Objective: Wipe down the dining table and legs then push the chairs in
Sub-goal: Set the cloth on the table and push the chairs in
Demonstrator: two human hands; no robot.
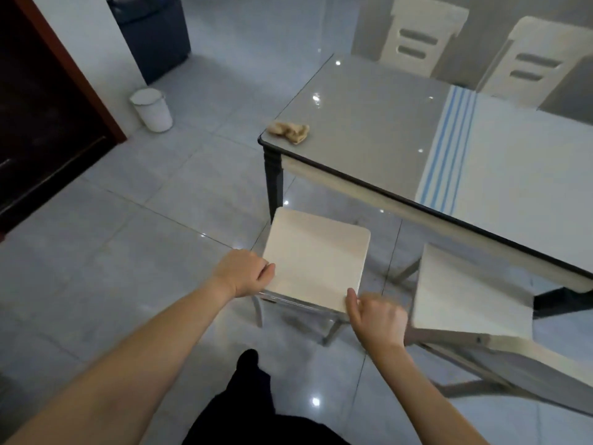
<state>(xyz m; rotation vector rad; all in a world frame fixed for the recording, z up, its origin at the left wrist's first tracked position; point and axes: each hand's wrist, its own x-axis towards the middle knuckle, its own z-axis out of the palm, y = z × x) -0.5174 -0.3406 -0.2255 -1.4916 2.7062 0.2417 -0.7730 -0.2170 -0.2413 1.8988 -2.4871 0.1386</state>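
Observation:
A cream stool [316, 261] with a square seat stands on the tiled floor just outside the glass-topped dining table [369, 136], near its dark corner leg [273, 184]. My left hand [245, 273] grips the seat's left near edge, fingers curled under it. My right hand [375, 313] holds the seat's right near corner with the thumb on top. A crumpled tan cloth [290, 130] lies on the table's near-left corner. A second cream seat [465, 290] sits to the right, partly under the table edge.
Two cream chairs [420, 36] [532, 65] stand at the table's far side. A blue-striped white runner [449, 146] covers the table's right part. A white bin [152, 109] stands by a dark wooden door [41, 101]. A dark sofa [150, 30] is far left.

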